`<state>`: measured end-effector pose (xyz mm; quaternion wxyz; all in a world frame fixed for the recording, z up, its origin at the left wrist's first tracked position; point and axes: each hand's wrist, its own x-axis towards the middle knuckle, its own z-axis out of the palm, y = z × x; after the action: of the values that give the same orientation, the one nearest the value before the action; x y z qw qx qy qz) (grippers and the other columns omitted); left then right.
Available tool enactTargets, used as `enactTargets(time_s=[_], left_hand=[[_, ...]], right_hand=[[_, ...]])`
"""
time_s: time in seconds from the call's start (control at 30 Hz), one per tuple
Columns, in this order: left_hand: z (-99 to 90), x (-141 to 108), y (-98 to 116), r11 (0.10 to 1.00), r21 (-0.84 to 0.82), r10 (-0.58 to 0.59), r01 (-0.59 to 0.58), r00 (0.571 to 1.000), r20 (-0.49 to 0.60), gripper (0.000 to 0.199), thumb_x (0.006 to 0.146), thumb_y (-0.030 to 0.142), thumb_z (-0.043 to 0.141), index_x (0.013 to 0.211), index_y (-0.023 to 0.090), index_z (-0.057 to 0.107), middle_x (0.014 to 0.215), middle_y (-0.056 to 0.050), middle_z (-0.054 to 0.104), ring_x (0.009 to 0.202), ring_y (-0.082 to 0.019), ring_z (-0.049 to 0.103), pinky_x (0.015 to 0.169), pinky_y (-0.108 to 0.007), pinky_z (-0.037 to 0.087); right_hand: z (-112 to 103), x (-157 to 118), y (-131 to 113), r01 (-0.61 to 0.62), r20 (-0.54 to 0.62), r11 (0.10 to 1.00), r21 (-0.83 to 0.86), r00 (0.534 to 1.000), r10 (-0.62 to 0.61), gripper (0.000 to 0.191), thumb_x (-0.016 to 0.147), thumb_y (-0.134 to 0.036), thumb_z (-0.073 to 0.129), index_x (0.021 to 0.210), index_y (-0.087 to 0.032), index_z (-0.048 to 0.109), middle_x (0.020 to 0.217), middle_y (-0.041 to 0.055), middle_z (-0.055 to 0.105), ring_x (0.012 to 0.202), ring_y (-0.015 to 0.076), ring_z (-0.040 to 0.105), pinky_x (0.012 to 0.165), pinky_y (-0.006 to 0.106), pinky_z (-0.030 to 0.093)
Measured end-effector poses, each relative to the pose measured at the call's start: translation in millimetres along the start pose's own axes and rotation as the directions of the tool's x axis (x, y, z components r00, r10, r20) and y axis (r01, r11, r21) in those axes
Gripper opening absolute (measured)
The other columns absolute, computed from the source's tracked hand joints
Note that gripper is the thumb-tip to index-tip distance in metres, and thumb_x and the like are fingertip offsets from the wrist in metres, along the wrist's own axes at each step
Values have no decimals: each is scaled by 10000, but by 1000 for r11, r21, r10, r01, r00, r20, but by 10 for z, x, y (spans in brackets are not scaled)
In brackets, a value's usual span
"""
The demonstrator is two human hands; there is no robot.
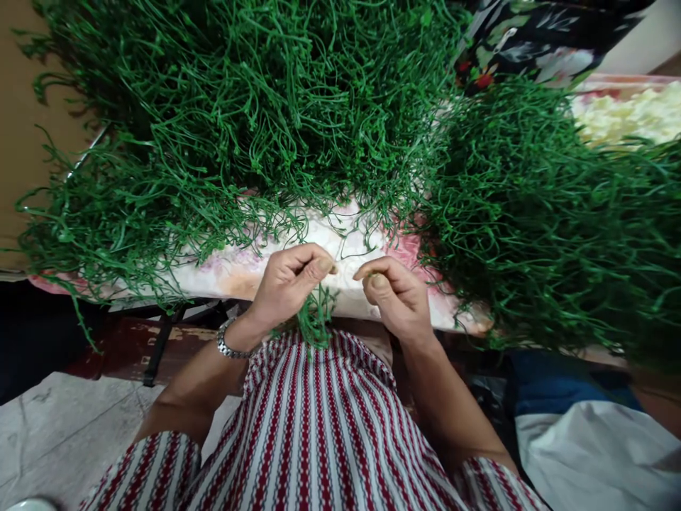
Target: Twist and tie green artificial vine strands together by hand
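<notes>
My left hand (295,279) is closed in a pinch, with a small bunch of thin green artificial stems (318,317) hanging below its palm over my striped shirt. Close by on the right, my right hand (399,292) has thumb and forefinger pressed together; whatever is between them is too small to make out. A narrow gap separates the two sets of fingertips. Both hands are above the front edge of a flowered cloth (345,287). Beyond them lies a large heap of the green stems (266,106), with a few loose strands near my fingers.
A second heap of green stems (543,227) spreads over the right side. Pale yellow-white pieces (633,113) lie at the far right, beside a black flowered fabric (532,42). Brown cardboard (18,142) stands at the left. White and blue cloth (596,440) lies at the lower right.
</notes>
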<state>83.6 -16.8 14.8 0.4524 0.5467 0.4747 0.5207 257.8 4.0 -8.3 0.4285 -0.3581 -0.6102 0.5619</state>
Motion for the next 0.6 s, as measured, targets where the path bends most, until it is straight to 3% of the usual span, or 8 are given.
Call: enactTargets(time_s=[0.07,0.17,0.3,0.4,0.6], left_hand=[[9,20,-25,999,-30,-28,29,998,56,222,825,345,541,755,147,611,558,24,466,491,-73,380,460,-212,303],[80,15,-39,999,-43,-17,17,1000,3,181,816,332,550,804,155,587,667,4,533,584,-92,462,532,-211,379],[158,-1,-57,999,11,-32,33,999,-37,139,789,292,594,752,163,558,644,26,526,574,-81,460,536,-193,388],[139,-8,-77,998,-38,-43,43,999,16,173,806,317,576,744,155,584,642,17,532,573,-81,454,524,-194,369],[20,-40,-46,990,-19,-132,138,973,187,183,769,322,606,801,143,589,682,-6,537,609,-100,476,542,-199,388]], right_hand=[[18,-15,-35,-6,64,997,-77,998,11,298,842,-438,517,965,-175,586,635,-17,466,506,70,352,482,216,273],[126,-37,-29,-14,111,994,-106,993,26,388,777,-479,588,1017,-178,545,582,-56,383,497,66,314,473,205,257],[243,-43,13,-10,66,985,-173,998,22,267,750,-389,642,837,-172,514,567,-71,345,514,57,305,480,187,269],[229,-50,16,24,61,979,-203,998,-12,166,812,-320,576,791,-163,522,611,-47,438,549,61,378,515,184,318],[117,-76,24,82,86,978,-194,994,-66,146,813,-304,582,822,-168,531,643,-33,513,556,70,442,533,192,351]])
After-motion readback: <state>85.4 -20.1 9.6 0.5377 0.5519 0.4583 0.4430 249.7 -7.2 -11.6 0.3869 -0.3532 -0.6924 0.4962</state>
